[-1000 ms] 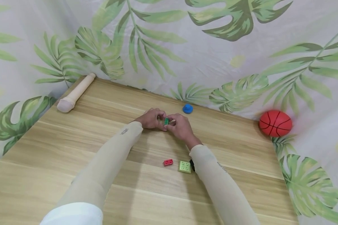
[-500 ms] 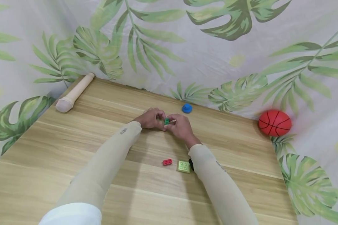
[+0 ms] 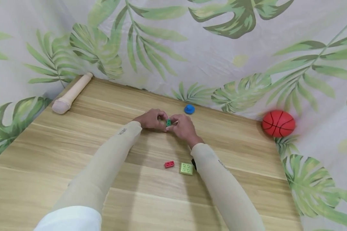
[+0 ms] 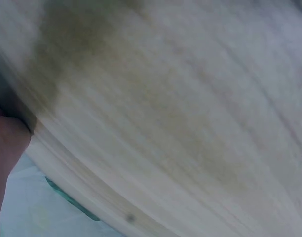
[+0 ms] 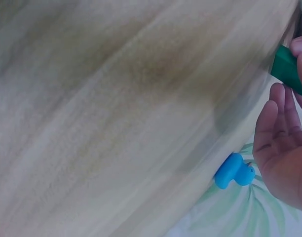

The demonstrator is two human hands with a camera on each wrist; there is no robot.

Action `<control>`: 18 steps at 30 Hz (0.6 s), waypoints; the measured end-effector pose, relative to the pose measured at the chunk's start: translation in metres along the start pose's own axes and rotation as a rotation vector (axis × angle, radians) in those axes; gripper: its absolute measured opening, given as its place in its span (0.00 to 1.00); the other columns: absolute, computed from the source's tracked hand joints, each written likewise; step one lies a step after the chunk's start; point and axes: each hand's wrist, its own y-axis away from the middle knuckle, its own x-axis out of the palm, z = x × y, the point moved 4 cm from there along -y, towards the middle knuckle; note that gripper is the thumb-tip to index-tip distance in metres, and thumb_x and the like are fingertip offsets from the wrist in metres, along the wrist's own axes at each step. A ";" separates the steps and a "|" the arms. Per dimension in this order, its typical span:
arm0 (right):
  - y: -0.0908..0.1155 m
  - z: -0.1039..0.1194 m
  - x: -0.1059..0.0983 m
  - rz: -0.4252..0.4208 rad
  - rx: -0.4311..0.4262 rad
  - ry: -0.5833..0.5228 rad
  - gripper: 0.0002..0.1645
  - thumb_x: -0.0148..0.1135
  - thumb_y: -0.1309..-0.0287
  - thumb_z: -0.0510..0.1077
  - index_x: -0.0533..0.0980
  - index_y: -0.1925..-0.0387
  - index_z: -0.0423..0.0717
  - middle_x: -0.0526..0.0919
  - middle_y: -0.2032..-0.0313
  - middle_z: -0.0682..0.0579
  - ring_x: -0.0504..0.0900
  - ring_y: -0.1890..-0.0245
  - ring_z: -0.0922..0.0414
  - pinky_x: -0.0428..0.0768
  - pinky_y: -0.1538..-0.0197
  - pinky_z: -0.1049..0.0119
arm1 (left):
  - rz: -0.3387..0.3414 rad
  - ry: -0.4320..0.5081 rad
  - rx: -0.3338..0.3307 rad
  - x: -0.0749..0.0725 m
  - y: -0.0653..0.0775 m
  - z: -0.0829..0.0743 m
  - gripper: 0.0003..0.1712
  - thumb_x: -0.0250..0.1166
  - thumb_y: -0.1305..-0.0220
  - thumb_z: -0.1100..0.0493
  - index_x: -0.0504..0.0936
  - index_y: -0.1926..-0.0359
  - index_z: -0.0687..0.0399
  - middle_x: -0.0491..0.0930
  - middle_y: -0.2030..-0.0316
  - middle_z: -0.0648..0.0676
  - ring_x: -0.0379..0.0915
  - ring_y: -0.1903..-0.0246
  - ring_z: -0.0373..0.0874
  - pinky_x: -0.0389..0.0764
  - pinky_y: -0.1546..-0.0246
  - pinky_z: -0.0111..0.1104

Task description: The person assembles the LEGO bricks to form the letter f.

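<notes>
Near the middle of the table in the head view, my left hand and right hand meet at a small green toy building brick. Both pinch it between thumb and fingers, studs showing. From the right wrist, the green brick is partly covered by fingertips, with several curled fingers of my right hand below it. Only part of my left hand shows at the edge of the left wrist view. A red brick and a larger light-green brick lie nearer me.
A blue toy duck stands near the table's back edge. At the back left corner lies a pale microphone-shaped object. A red toy basketball sits at the right edge. Leaf-patterned cloth hangs behind the wooden table.
The head view has shifted slightly, moving the whole scene a little left and up. Both hands stay together on the green brick; the other things keep their places.
</notes>
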 end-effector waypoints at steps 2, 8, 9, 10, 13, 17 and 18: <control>-0.001 -0.001 -0.001 0.000 0.001 -0.003 0.14 0.81 0.40 0.45 0.90 0.53 0.47 0.93 0.54 0.49 0.91 0.53 0.51 0.86 0.42 0.52 | 0.012 0.039 -0.011 0.001 -0.001 0.000 0.18 0.80 0.38 0.57 0.86 0.50 0.54 0.80 0.41 0.59 0.69 0.37 0.54 0.67 0.28 0.54; -0.004 0.001 -0.004 -0.003 -0.003 -0.006 0.15 0.82 0.42 0.44 0.90 0.53 0.47 0.93 0.55 0.49 0.91 0.54 0.50 0.86 0.44 0.52 | 0.006 0.033 0.009 -0.001 -0.001 -0.002 0.16 0.79 0.36 0.58 0.85 0.50 0.56 0.81 0.41 0.60 0.71 0.37 0.55 0.69 0.27 0.53; -0.004 0.001 -0.004 -0.003 -0.004 -0.004 0.16 0.82 0.42 0.44 0.90 0.52 0.47 0.93 0.55 0.49 0.91 0.53 0.50 0.86 0.44 0.52 | 0.006 0.033 0.013 -0.002 0.000 -0.002 0.16 0.79 0.36 0.58 0.85 0.50 0.57 0.82 0.42 0.60 0.71 0.37 0.55 0.69 0.27 0.53; -0.004 0.001 -0.004 -0.004 -0.007 -0.006 0.16 0.82 0.42 0.44 0.90 0.52 0.47 0.93 0.54 0.49 0.90 0.53 0.50 0.86 0.44 0.52 | 0.005 0.037 0.013 -0.002 0.000 -0.002 0.16 0.79 0.36 0.59 0.85 0.50 0.57 0.82 0.42 0.60 0.72 0.37 0.55 0.68 0.27 0.53; -0.003 0.000 -0.003 -0.004 -0.012 0.002 0.17 0.81 0.41 0.44 0.90 0.50 0.47 0.93 0.54 0.49 0.91 0.52 0.50 0.86 0.43 0.53 | 0.005 0.042 0.010 -0.001 0.001 -0.002 0.16 0.79 0.36 0.59 0.86 0.50 0.58 0.82 0.41 0.60 0.72 0.36 0.56 0.68 0.26 0.54; -0.001 0.000 -0.001 -0.011 -0.014 -0.012 0.17 0.80 0.40 0.43 0.90 0.50 0.46 0.93 0.53 0.48 0.91 0.52 0.49 0.86 0.42 0.52 | 0.004 0.046 -0.002 -0.001 0.002 -0.001 0.16 0.79 0.36 0.59 0.86 0.50 0.57 0.82 0.41 0.60 0.72 0.35 0.56 0.67 0.25 0.54; -0.001 0.000 0.000 -0.013 -0.011 -0.017 0.17 0.80 0.40 0.43 0.90 0.49 0.46 0.94 0.53 0.48 0.91 0.52 0.49 0.86 0.42 0.52 | 0.004 0.045 -0.005 -0.001 0.003 -0.001 0.16 0.79 0.36 0.59 0.86 0.50 0.57 0.82 0.41 0.60 0.72 0.35 0.56 0.67 0.25 0.54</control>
